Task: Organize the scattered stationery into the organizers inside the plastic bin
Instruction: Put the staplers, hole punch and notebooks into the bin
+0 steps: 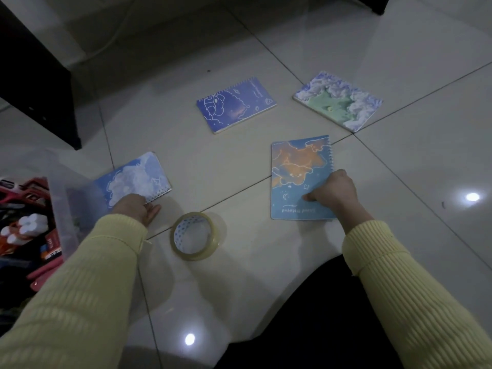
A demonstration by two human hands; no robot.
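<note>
On the tiled floor [213, 169], the right grip [332, 190] pinches the orange-and-blue notebook [295, 169] near its spiral edge; the left grip [135, 209] rests on the cloud notebook [135, 177] beside the plastic bin [57, 198], hold unclear. Both notebooks look light, thin and bendy.

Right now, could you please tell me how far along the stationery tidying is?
Early on. The plastic bin already holds assorted items. In hand: the right hand pinches the orange-and-blue notebook; the left hand touches the cloud notebook, grip unclear. Left on the floor: the purple notebook, the green notebook and the tape roll.
</note>
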